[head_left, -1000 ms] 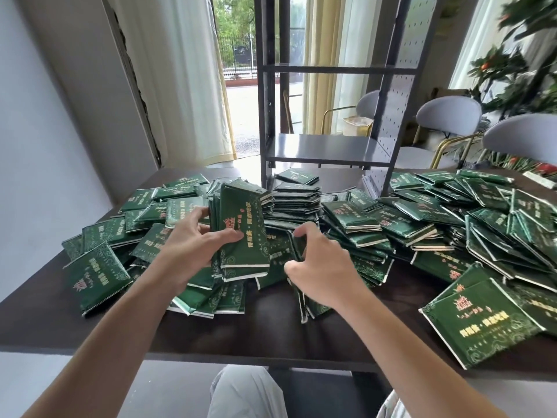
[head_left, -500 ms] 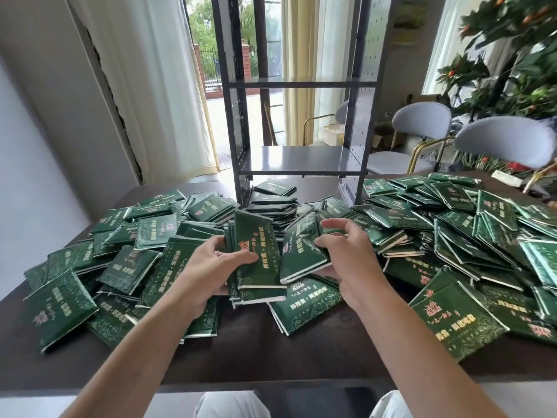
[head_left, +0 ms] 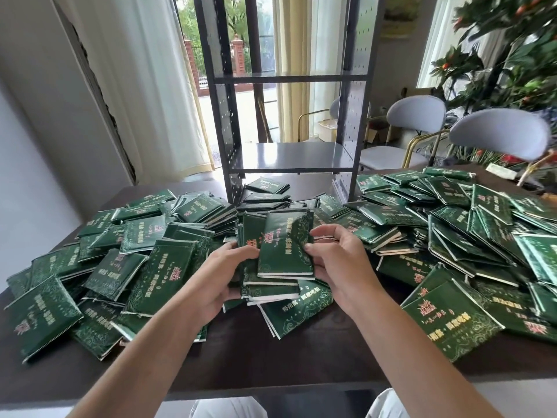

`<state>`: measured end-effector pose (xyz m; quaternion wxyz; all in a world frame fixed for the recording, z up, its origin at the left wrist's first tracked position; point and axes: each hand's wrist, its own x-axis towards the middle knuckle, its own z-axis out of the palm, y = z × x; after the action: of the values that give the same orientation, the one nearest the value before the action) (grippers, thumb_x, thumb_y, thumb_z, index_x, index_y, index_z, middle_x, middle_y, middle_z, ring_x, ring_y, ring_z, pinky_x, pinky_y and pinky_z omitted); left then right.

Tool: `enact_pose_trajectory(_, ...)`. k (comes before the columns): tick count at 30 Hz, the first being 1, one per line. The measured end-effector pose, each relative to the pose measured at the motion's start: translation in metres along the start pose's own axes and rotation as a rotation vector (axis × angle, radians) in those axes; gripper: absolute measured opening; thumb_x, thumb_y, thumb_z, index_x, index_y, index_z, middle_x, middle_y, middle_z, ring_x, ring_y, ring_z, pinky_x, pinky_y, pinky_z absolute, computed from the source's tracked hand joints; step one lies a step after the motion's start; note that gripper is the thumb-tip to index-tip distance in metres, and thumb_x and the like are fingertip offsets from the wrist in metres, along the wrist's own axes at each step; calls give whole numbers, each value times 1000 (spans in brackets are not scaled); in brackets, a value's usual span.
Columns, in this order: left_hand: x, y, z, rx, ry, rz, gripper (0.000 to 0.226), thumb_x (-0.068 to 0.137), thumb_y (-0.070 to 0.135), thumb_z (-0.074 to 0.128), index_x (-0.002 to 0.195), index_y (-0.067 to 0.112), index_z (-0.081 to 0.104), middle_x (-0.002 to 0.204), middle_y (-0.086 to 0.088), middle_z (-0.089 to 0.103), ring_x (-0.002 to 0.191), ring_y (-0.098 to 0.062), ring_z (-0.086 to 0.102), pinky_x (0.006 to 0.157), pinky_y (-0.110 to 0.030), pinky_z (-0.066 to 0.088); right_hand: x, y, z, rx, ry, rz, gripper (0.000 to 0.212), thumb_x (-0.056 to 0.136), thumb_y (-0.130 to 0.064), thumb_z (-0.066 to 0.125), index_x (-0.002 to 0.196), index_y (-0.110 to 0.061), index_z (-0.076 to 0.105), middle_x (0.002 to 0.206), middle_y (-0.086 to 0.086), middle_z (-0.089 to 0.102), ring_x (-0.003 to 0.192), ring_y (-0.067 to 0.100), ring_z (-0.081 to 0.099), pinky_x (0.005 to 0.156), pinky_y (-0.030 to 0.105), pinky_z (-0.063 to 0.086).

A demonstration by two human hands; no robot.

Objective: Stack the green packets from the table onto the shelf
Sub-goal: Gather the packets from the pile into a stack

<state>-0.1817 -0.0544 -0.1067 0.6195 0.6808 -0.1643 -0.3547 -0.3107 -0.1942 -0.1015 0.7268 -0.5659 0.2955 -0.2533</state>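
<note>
Head view, nearest first: two bare forearms reach in from the bottom edge over the dark brown wooden table (head_left: 271,366). The left hand (head_left: 220,279) curls its fingers round the left side of an upright bundle of glossy green foil packets with gold print (head_left: 283,251), thumb on the front face. The right hand (head_left: 337,263) grips the same bundle from the right, its thumb pressed on the front packet and its fingers wrapped behind. The bundle stands tilted slightly, its lower edges just above a flat green packet (head_left: 295,309) lying on the table.

Around both hands, loose green packets (head_left: 156,267) lie heaped across the tabletop, left and right, many overlapping.

Beyond the heap stands a dark grey metal shelf unit with perforated side panels (head_left: 289,155); a short stack of packets (head_left: 265,191) sits on its bottom level. Behind it are pale curtains (head_left: 144,86), grey-backed chairs (head_left: 497,131) and a leafy plant (head_left: 512,55).
</note>
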Motion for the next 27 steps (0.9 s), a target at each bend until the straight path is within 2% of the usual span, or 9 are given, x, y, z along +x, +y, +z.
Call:
enact_pose_trajectory(3, -3, 1, 2, -34, 2, -4, 13, 96, 25, 60, 103, 16, 66, 80, -2, 73, 69, -17, 66, 61, -31, 54, 1, 0, -2, -81, -19, -29, 19, 90, 2, 63, 98, -16, 63, 95, 10, 60, 90, 29, 65, 78, 42, 58)
enact_pose_trajectory(6, -5, 4, 3, -13, -40, 3, 55, 80, 52, 74, 121, 17, 62, 102, -7, 75, 90, -24, 69, 79, -44, 60, 0, 1, -3, -159, -36, -48, 21, 90, -3, 65, 102, -21, 62, 95, 6, 62, 90, 24, 67, 78, 38, 58)
enact_pose_trajectory(10, -5, 6, 5, 88, -27, 72, 63, 79, 20, 83, 134, 24, 52, 109, -6, 77, 93, -20, 76, 82, -42, 61, -2, 2, 2, -275, -35, -95, 31, 89, -8, 63, 109, -32, 59, 106, 9, 68, 102, 28, 68, 95, 51, 54)
enact_pose_trajectory(14, -6, 3, 3, 130, -24, 165, 56, 83, 11, 78, 128, 33, 51, 109, -3, 76, 95, -21, 76, 89, -42, 58, -8, -1, 2, -322, -117, -109, 53, 95, -9, 57, 137, -36, 42, 130, -2, 54, 98, 7, 59, 77, 25, 48)
enact_pose_trajectory(17, -10, -4, 4, 167, -74, 251, 60, 84, 6, 77, 128, 38, 49, 108, 0, 76, 96, -19, 75, 90, -35, 57, -11, 3, 4, -261, -223, -32, 69, 97, -8, 54, 153, -38, 26, 136, -5, 48, 91, 0, 56, 67, 15, 40)
enact_pose_trajectory(20, -14, -8, 7, 196, -101, 334, 73, 74, 2, 78, 131, 35, 47, 107, 2, 74, 96, -15, 73, 78, -28, 59, -13, 10, 8, -201, -237, -110, 66, 93, 5, 51, 138, -42, 45, 121, -7, 66, 96, 4, 67, 69, 19, 52)
enact_pose_trajectory(22, -15, -9, 9, 243, -108, 381, 72, 69, 5, 70, 131, 32, 46, 103, -1, 71, 95, -19, 71, 79, -38, 62, -14, 14, 11, -157, -242, -165, 72, 87, 16, 47, 125, -45, 52, 105, -10, 73, 92, 1, 70, 68, 18, 55)
enact_pose_trajectory(24, -16, -10, 11, 285, -132, 406, 69, 71, 4, 68, 128, 34, 45, 105, -6, 70, 99, -29, 69, 88, -51, 59, -13, 17, 13, -121, -229, -182, 77, 81, 23, 45, 125, -40, 55, 105, -7, 74, 93, 4, 70, 70, 19, 56)
enact_pose_trajectory(27, -15, -16, 10, 354, -128, 398, 70, 72, 7, 70, 126, 43, 42, 107, 2, 72, 104, -24, 69, 94, -53, 56, -13, 20, 14, -127, -224, -170, 81, 79, 24, 44, 130, -38, 53, 110, 8, 72, 93, 19, 70, 79, 39, 60)
